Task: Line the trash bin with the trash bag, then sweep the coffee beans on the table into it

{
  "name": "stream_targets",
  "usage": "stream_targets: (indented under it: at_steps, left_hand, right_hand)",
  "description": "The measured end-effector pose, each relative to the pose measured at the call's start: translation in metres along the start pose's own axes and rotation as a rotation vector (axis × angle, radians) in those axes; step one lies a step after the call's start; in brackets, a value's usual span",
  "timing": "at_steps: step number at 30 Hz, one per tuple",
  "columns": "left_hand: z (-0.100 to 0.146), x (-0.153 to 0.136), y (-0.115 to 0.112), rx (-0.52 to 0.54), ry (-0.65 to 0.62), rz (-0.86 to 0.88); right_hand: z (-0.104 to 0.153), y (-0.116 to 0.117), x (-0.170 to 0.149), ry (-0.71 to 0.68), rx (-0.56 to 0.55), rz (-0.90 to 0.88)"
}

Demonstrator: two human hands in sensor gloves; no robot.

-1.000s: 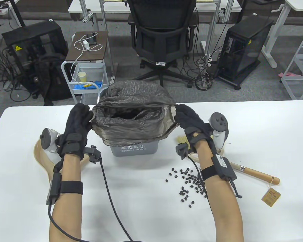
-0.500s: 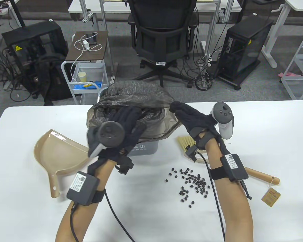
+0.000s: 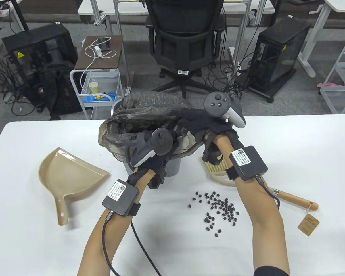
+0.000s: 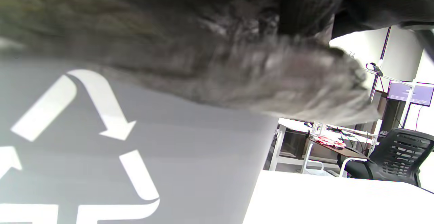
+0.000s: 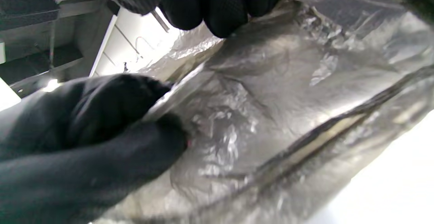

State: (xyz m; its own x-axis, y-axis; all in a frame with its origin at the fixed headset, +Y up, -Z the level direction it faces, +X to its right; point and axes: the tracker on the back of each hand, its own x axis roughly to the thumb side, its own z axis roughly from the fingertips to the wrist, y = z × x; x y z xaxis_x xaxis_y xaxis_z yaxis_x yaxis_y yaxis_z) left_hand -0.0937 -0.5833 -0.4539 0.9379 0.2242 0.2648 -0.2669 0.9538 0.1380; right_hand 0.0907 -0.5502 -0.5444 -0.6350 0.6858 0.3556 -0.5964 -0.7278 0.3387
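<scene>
Since a moment ago both hands have swung in from the bin's flanks: the left hand (image 3: 153, 152) now reaches over the near rim into the mouth of the trash bag (image 3: 149, 109), and the right hand (image 3: 207, 126) has risen and turned over the bag's right edge. In the right wrist view the thumb and fingers (image 5: 217, 3) pinch a fold of grey film between them. The left hand's fingers are buried in plastic, so I cannot tell whether they grip or merely press.

The trash bin (image 3: 172, 168) stands just below both sets of fingers, its near wall bare under the bag's loose hem. To line it well, the film beneath the left fingers should probably be pushed down into the cavity while the pinched edge is drawn outward and folded over the rim.

The coffee beans (image 3: 218, 208) lie well back from the fingers, near the right forearm. The far rim is hidden by billowing bag; the left wrist view is blurred.
</scene>
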Motion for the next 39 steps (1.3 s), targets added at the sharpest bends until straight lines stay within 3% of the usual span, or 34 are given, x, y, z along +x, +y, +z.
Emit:
stream_targets:
  at_steps: [11,13,16,22,27,30,33,37,39]
  left_hand:
    - [0.000,-0.004,0.000,-0.024,-0.062,0.010]
    - [0.001,-0.006,-0.001,-0.021,-0.077,0.020]
    - [0.002,-0.006,-0.002,-0.014,-0.087,0.020]
    - [0.000,-0.011,-0.004,-0.014,-0.102,0.049]
    - [-0.002,-0.012,-0.003,-0.043,-0.100,0.068]
    - [-0.002,-0.013,-0.003,-0.050,-0.100,0.085]
    - [-0.004,-0.017,0.000,-0.100,-0.114,0.138]
    - [-0.006,-0.020,0.003,-0.146,-0.121,0.212]
    - [-0.007,-0.019,0.003,-0.153,-0.112,0.182]
  right_hand:
    - [-0.069,0.003,-0.053,0.114,-0.068,-0.320]
    - [-0.081,0.013,-0.073,0.099,0.015,-0.560]
    - [-0.088,0.036,-0.101,0.077,0.034,-0.940]
    - [-0.095,0.084,-0.127,0.046,0.085,-1.376]
    - [-0.085,0.086,-0.133,0.193,0.055,-1.383]
    - [-0.073,0.079,-0.134,0.234,0.001,-1.270]
    - [-0.054,0.059,-0.129,0.175,-0.137,-0.982]
    - [-0.021,0.027,-0.119,0.136,-0.410,-0.628]
    - [-0.005,0.014,-0.119,0.157,-0.520,-0.663]
